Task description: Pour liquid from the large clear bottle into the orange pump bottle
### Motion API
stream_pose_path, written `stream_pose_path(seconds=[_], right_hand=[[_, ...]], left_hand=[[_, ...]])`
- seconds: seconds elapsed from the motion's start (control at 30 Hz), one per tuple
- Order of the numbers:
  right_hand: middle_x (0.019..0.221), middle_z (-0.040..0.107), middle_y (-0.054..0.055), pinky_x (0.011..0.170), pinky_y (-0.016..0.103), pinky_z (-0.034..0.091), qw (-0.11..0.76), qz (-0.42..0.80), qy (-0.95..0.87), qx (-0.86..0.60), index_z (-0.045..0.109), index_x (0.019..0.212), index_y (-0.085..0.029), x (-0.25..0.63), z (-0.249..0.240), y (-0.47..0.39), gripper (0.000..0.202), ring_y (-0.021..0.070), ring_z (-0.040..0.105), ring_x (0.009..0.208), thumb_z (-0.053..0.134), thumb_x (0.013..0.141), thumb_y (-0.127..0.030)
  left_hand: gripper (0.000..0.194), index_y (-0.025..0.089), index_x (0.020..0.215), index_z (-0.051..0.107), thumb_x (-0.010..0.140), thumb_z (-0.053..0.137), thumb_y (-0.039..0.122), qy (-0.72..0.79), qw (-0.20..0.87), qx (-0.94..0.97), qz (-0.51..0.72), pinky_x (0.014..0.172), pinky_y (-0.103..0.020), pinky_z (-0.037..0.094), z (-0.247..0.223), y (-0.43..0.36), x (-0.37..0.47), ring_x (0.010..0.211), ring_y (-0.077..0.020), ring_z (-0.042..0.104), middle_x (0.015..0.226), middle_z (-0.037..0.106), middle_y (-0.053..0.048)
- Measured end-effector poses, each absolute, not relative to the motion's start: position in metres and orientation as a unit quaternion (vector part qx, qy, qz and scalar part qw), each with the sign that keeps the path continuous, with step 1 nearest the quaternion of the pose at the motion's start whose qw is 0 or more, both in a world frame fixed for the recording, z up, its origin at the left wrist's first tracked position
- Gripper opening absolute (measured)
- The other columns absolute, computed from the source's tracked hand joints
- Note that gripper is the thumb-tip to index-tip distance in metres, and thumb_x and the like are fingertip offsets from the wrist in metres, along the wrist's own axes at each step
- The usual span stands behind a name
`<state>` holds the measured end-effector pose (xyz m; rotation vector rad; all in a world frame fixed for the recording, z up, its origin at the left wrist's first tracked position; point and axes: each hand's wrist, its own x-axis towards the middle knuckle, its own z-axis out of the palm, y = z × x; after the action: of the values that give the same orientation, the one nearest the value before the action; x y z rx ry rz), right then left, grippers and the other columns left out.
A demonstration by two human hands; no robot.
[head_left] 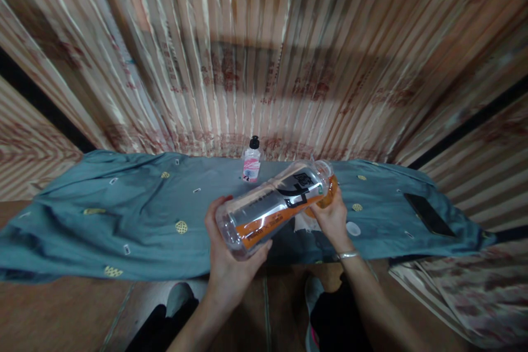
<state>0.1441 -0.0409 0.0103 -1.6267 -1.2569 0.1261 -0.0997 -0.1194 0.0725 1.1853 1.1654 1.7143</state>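
A large clear plastic bottle [268, 203] with an orange and black label lies tilted in the air above the cloth, its base at the left and its mouth end up at the right. My left hand [231, 253] is wrapped round the base. Close to the mouth end, my right hand [333, 217] closes round an orange see-through container [331, 191], partly hidden by the bottle and my fingers; its exact kind does not show. Under the right hand lies a crumpled whitish piece [306, 224], perhaps tissue. A white round lid-like disc [353, 229] rests beside my right wrist.
A small clear bottle [251, 164] with a black cap and pink label stands toward the back of the cloth-covered table [152, 214]. Far right lies a dark flat rectangular thing [429, 214]. A pleated curtain [256, 77] hangs behind, with dark poles at both sides.
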Motion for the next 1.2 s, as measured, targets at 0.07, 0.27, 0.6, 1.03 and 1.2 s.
stream_pose_path(seconds=[0.07,0.27,0.6,1.03,1.2], right_hand=[[0.124,0.071,0.019,0.094,0.048,0.056,0.516,0.051,-0.52,-0.678,0.052,0.139,-0.012,0.144,0.011,-0.041,0.088,0.0336,0.071,0.109,0.075,0.067,-0.057],[0.124,0.072,0.018,0.093,0.048,0.056,0.506,0.054,-0.516,-0.688,0.051,0.141,-0.013,0.145,0.009,-0.041,0.089,0.0331,0.071,0.107,0.075,0.066,-0.056],[0.125,0.071,0.018,0.092,0.046,0.057,0.514,0.037,-0.522,-0.68,0.052,0.139,-0.014,0.144,0.009,-0.041,0.086,0.0324,0.071,0.108,0.074,0.068,-0.056],[0.122,0.073,0.018,0.091,0.047,0.057,0.517,0.042,-0.518,-0.68,0.053,0.137,-0.013,0.145,0.01,-0.042,0.086,0.0331,0.072,0.106,0.073,0.067,-0.057],[0.122,0.072,0.02,0.092,0.048,0.057,0.516,0.052,-0.51,-0.687,0.054,0.137,-0.011,0.144,0.011,-0.042,0.087,0.0341,0.071,0.106,0.073,0.066,-0.058]], left_hand=[[0.086,0.034,0.132,0.044,0.06,0.089,0.028,0.454,0.37,0.465,0.665,0.088,-0.039,0.061,0.072,-0.119,-0.1,0.102,-0.0229,0.07,0.125,0.06,-0.004],[0.086,0.036,0.133,0.043,0.06,0.089,0.025,0.454,0.372,0.469,0.66,0.091,-0.038,0.061,0.071,-0.119,-0.1,0.105,-0.0223,0.069,0.128,0.058,-0.003],[0.09,0.029,0.135,0.04,0.059,0.089,0.028,0.459,0.368,0.472,0.656,0.096,-0.037,0.057,0.069,-0.119,-0.101,0.111,-0.0224,0.067,0.133,0.053,-0.008],[0.087,0.029,0.132,0.04,0.059,0.088,0.028,0.456,0.364,0.468,0.663,0.09,-0.034,0.059,0.074,-0.12,-0.098,0.105,-0.0213,0.069,0.126,0.058,-0.006],[0.086,0.028,0.132,0.039,0.061,0.087,0.024,0.456,0.365,0.489,0.648,0.088,-0.033,0.06,0.079,-0.121,-0.098,0.102,-0.0207,0.07,0.121,0.059,-0.006]])
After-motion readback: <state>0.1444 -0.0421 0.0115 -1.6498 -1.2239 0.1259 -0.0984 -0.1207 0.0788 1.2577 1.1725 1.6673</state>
